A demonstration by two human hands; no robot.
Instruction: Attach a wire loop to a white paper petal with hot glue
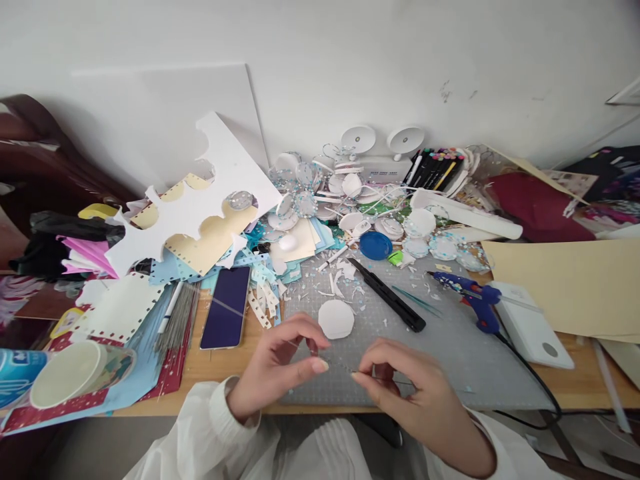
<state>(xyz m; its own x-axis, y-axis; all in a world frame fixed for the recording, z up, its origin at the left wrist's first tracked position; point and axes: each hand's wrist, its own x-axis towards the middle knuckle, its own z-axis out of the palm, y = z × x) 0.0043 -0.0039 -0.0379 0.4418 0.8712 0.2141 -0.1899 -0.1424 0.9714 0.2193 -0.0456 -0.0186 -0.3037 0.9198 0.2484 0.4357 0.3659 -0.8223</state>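
1. Fingertips, right hand [405,380]: thumb and forefinger are pinched together on a thin wire [344,366], part of which also shows beyond the fingers on the palm side.
2. Fingertips, left hand [283,363]: thumb and forefinger are curled towards each other with a small gap between their tips. The wire reaches towards them; whether they grip it cannot be told.
3. Position of the wire: between the two hands, above the near part of a grey cutting mat [450,373].
4. Just beyond the hands: a white disc [336,319] lies flat on the mat, near the left fingertips.
5. Centre and right of the mat: a black utility knife [387,293] lies slantwise, with teal tweezers [417,301] beside it. Farther right are a blue glue gun [470,292] and a white device [533,327], the latter partly over the mat's edge.
6. Left of the mat, on the wooden table [200,373]: a dark-screened phone [226,308], then a bundle of thin rods [176,327] and, near the left edge, a pale cup [70,373] on its side.
7. Back of the mat: a blue round lid [375,246], paper scraps [337,283] and a heap of white discs with blue-beaded strands [350,187].
8. Outer limits: a white cut-out sheet [185,213] leans at back left; a beige sheet [575,287] lies at right.
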